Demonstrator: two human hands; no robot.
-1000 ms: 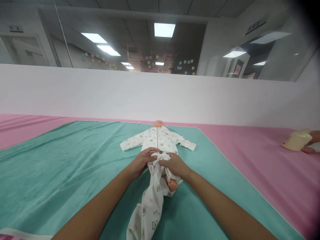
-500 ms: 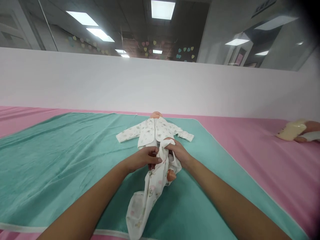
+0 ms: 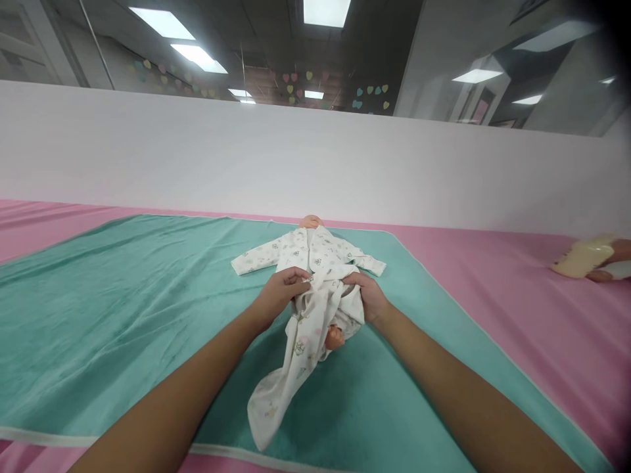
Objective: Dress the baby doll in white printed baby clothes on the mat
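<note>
Left hand [image 3: 280,294] and right hand [image 3: 371,299], each grip pinched on top of pants [image 3: 308,328]; pants over doll [image 3: 311,222], on blanket [image 3: 123,315]; bunched cloth could snag foot [image 3: 334,338] if tugged askew.

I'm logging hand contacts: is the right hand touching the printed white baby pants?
Touching. The head view shows the right hand gripping the bunched cloth of the printed white baby pants, with no gap between them.

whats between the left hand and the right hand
In the head view, a bunched, printed white garment lies between the left hand and the right hand, and both grip it.
</note>
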